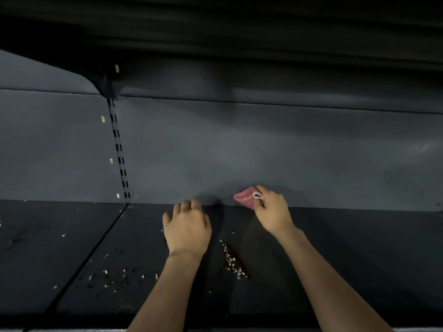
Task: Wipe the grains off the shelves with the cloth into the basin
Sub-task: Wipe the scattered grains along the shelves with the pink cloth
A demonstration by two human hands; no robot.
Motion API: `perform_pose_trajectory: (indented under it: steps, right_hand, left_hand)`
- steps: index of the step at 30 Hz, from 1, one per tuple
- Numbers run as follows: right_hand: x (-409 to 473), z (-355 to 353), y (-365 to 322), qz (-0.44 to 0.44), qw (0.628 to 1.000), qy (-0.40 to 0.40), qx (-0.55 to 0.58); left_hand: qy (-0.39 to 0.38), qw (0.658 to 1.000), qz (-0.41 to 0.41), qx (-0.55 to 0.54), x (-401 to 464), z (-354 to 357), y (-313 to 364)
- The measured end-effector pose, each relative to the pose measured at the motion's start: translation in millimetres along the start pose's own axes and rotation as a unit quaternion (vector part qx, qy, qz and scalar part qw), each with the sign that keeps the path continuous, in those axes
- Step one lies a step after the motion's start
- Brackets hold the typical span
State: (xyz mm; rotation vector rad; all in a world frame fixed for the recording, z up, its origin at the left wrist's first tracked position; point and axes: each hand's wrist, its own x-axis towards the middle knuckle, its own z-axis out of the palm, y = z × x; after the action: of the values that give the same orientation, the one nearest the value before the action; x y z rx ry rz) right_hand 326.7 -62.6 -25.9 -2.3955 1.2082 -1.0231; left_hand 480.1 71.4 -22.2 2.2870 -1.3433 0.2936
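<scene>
One cloth point(245, 197), two hands.

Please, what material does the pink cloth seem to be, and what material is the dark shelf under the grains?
The pink cloth looks like soft woven fabric: it bunches in folds where the right hand pinches it. The shelf seems painted metal, matte dark grey, judging by its flat seam and the slotted upright; this is not certain.
</scene>
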Motion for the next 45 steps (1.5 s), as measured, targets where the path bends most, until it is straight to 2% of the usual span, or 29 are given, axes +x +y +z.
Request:
perform_pose_trajectory:
  steps: [2, 5, 7, 11, 13, 15, 20, 22, 25, 29, 32, 35, 41, 43, 45]
  right_hand:
    - [-3, 5, -7, -0.045, 0.999, -0.005, 0.011]
    - [-1, 20, -17, -0.066, 0.994, -0.042, -0.081]
    - [2, 30, -23, -0.067, 0.989, -0.079, -0.104]
    - [1, 28, -30, -0.084, 0.975, -0.204, -0.011]
    - [3, 19, -26, -0.078, 0.971, -0.221, 0.041]
    - [6, 15, -20, -0.070, 0.978, -0.185, 0.071]
    - [7, 10, -28, -0.143, 0.988, 0.012, 0.056]
    - [12, 14, -34, -0.163, 0.985, 0.026, 0.046]
    - [18, 21, -51, -0.171, 0.985, -0.018, -0.010]
    - [19, 37, -66, -0.169, 0.972, -0.075, -0.144]
    - [11, 50, -60, -0.133, 0.964, -0.214, -0.089]
    - [8, 37, -62, -0.102, 0.952, -0.288, 0.000]
    - [-8, -14, -61, -0.075, 0.896, -0.431, 0.079]
    - [-11, -24, -59, -0.107, 0.910, -0.389, 0.094]
    - [-7, -25, -58, -0.138, 0.947, -0.273, 0.100]
  left_hand:
    - [0.022, 1.000, -0.006, -0.009, 0, -2, 0]
    - [0.065, 0.997, -0.031, -0.019, 0, -5, -4]
    - [0.075, 0.996, -0.039, -0.018, -1, -6, -5]
    - [0.057, 0.998, -0.038, 0.006, -1, -3, -2]
    - [0.048, 0.998, -0.040, 0.023, 0, -1, -2]
    - [0.043, 0.997, -0.047, 0.038, -1, 1, -4]
    - [0.030, 0.995, -0.080, 0.042, 0, 2, -10]
    - [0.026, 0.994, -0.095, 0.042, 0, 1, -12]
    - [0.022, 0.994, -0.099, 0.048, 0, 0, -11]
    - [0.014, 0.993, -0.101, 0.059, 0, -1, -11]
    - [0.015, 0.993, -0.099, 0.065, -3, 0, -14]
    - [0.010, 0.993, -0.103, 0.060, -2, -1, -14]
    - [0.020, 0.992, -0.123, 0.023, -3, -2, -13]
    - [0.021, 0.992, -0.123, 0.017, -3, -2, -11]
    - [0.022, 0.992, -0.126, 0.017, -4, -3, -11]
